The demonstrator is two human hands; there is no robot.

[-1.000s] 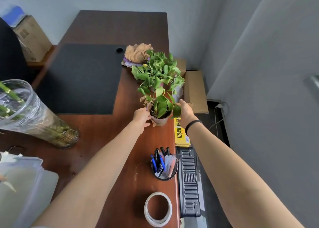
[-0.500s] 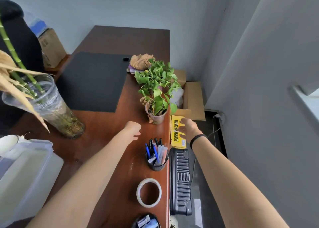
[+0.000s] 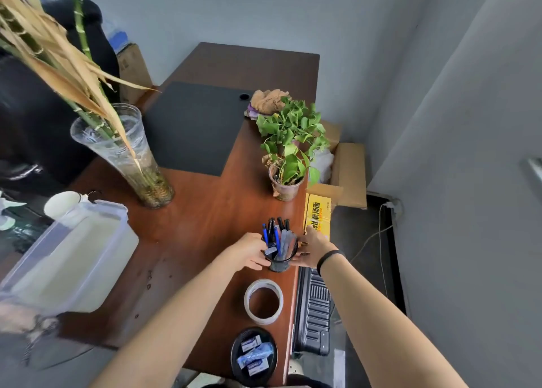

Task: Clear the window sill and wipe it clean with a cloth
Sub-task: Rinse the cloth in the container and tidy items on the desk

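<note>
Both hands are withdrawn from the potted plant point(image 3: 286, 164), which is left standing near the desk's right edge, and are brought nearer, to the pen holder point(image 3: 279, 254).

- Left hand point(image 3: 249, 251): cupped against the holder's left side, fingers touching the mesh.
- Right hand point(image 3: 312, 249): pressed to the holder's right side, a black band seen at the wrist. The holder is clamped between the two; whether it is lifted or resting on the desk point(image 3: 205, 217) cannot be told.
- Pen holder: dark mesh cup, packed with blue, black and pale pens standing upright. Judged top-heavy; a level carry is called for.

Progress, as judged: clearing appears under way, with items gathered on the desk. Seen there: a tall glass vase point(image 3: 129, 158) with dried stalks at left, a clear plastic box point(image 3: 67, 255) at near left, a tape roll point(image 3: 264, 301) just near of the holder, a black dish point(image 3: 253, 352) of small packets nearest of all.

The window sill itself is not clearly seen; only a pale ledge edge at far right may be it. Its state cannot be judged.

A crumpled tan cloth point(image 3: 268, 101) is lying at the far side of the desk, beyond the plant, untouched. Wiping is judged not yet begun.
</note>
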